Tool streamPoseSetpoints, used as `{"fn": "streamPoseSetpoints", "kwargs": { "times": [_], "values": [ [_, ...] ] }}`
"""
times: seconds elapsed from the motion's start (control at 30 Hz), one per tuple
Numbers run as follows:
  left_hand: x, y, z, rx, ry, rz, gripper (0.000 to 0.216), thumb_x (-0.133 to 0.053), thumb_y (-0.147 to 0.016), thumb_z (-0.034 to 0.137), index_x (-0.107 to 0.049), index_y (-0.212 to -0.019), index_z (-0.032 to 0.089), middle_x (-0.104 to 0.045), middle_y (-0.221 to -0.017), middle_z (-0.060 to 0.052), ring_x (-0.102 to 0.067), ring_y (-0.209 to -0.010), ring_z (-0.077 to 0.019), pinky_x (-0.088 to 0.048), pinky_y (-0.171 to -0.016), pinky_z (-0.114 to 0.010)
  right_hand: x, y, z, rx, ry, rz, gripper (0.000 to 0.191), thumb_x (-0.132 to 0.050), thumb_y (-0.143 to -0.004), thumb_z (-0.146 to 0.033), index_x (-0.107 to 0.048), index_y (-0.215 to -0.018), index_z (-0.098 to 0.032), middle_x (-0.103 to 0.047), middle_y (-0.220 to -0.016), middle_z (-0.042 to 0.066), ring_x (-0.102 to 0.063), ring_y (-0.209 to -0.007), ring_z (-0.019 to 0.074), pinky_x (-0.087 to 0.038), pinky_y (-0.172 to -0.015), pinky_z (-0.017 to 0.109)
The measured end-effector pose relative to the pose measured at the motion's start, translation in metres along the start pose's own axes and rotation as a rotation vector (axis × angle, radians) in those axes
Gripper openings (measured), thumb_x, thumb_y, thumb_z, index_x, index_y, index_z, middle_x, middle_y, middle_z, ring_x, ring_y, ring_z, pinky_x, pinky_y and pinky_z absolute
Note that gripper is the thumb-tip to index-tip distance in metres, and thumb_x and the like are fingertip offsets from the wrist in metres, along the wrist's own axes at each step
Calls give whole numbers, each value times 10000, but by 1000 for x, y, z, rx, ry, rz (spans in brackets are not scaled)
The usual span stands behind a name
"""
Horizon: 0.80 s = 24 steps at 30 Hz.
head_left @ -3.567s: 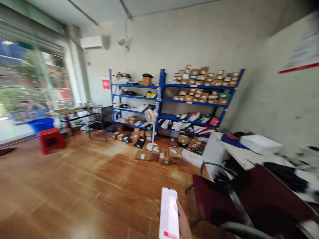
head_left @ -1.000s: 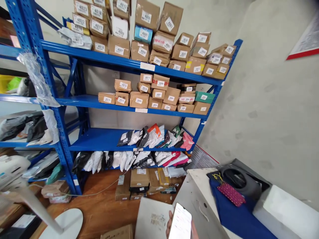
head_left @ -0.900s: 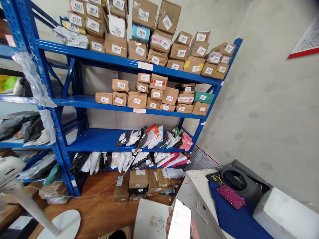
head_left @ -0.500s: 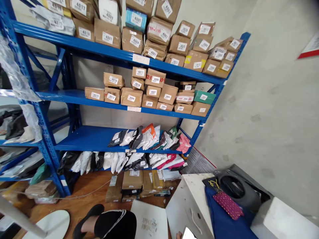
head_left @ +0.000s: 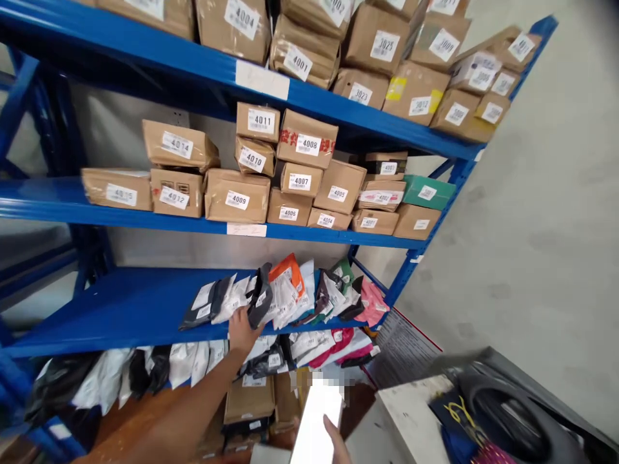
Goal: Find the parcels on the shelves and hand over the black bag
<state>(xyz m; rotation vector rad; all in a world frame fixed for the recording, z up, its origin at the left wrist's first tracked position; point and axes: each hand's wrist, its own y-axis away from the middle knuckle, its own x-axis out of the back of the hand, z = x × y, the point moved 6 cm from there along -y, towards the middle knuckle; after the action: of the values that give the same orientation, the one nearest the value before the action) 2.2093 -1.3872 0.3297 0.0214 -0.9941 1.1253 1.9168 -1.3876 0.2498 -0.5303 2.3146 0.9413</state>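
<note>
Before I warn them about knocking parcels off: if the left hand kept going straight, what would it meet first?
Probably the dark mailer bag standing on the blue shelf; the left hand already looks about to touch it.

The left arm stretches forward and up from the lower left of the view, bare from elbow to wrist, forearm nearly straight. The left hand point(head_left: 240, 330) is at the front edge of the blue shelf point(head_left: 120, 309), back of the hand toward the camera, fingers reaching up into the row of upright mailer bags point(head_left: 271, 296) and touching them. The right hand point(head_left: 333, 444) is low, well below that shelf, only partly in view; its thumb lies along the edge of a phone point(head_left: 314, 422) it holds upright.
</note>
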Motion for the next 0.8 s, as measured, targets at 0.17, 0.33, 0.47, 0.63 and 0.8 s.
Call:
{"fn": "streamPoseSetpoints", "kwargs": {
  "times": [0.17,0.33,0.47,0.63,0.8],
  "values": [
    [-38,-60,15,25,4,-17,357,-612,-705,319,-554,-1038,201,-476,-1197,-143,-415,-1128,-364,-305,-921,-544,-124,-106,-32,148,155,-38,501,-778,-525,-436,-573,-885,-153,-725,-680,75,-629,-517,180,-469,-518,278],
    [-53,-68,1,48,31,-166,177,-502,-765,205,-561,-932,209,-570,-1032,-97,-512,-1008,-305,-354,-857,-476,-166,-190,-40,136,176,-5,514,-789,-500,-426,-563,-875,-156,-699,-608,41,-604,-471,167,-439,-460,253],
    [-55,-69,-2,62,86,-219,152,-530,-750,208,-563,-898,217,-583,-1007,-76,-521,-979,-287,-367,-826,-422,-161,-209,-32,127,184,32,531,-751,-538,-500,-575,-896,-149,-691,-602,31,-610,-492,167,-464,-491,266],
    [-56,-70,-5,67,182,-213,151,-550,-728,176,-564,-871,224,-586,-991,-59,-533,-964,-259,-378,-817,-381,-163,-213,-27,176,215,78,574,-697,-565,-594,-578,-937,-173,-689,-627,3,-609,-512,161,-464,-488,259],
    [-58,-71,-13,45,295,-164,176,-557,-700,144,-558,-855,227,-584,-939,-43,-552,-911,-228,-405,-802,-348,-170,-222,-31,217,260,140,530,-674,-574,-625,-586,-831,-170,-690,-594,25,-599,-469,159,-462,-462,263]
  ]
}}
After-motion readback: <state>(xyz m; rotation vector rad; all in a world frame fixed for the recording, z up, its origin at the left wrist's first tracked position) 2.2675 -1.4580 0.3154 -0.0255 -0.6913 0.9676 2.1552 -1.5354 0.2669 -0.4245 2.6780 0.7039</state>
